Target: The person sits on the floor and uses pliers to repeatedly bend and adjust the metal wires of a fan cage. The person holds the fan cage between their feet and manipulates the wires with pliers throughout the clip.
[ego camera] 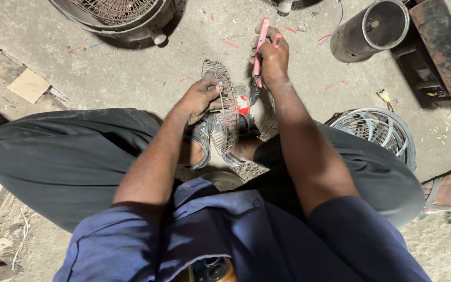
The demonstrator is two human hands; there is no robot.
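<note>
Fingers of the right hand [272,57] were wrapped tight around a pink-handled screwdriver [260,47], held upright with its dark shaft pointing down toward the red hub [242,104] of a small wire fan guard [225,107]. That grip was fully closed on the handle. The left hand [200,98] clasped the guard by its rim, fingers curled over the wires, steadying it on edge between the person's knees. The guard stood upright, just above the person's feet in grey sandals [204,137], with the screwdriver's tip at its centre; whether the tip touched a screw could not be told.

Both forearms reached forward from blue sleeves [131,235], over legs in dark trousers [63,156] folded in a squat. Beyond the hands lay a dusty concrete floor [147,73] scattered with small red and pink scraps. A second, larger fan guard [379,130] rested beside the right knee. A dark metal cylinder [371,28] lay farther off at the upper right, and a big round fan cage [116,15] at the top left. Another person's sandalled foot [450,188] showed at the right edge.
</note>
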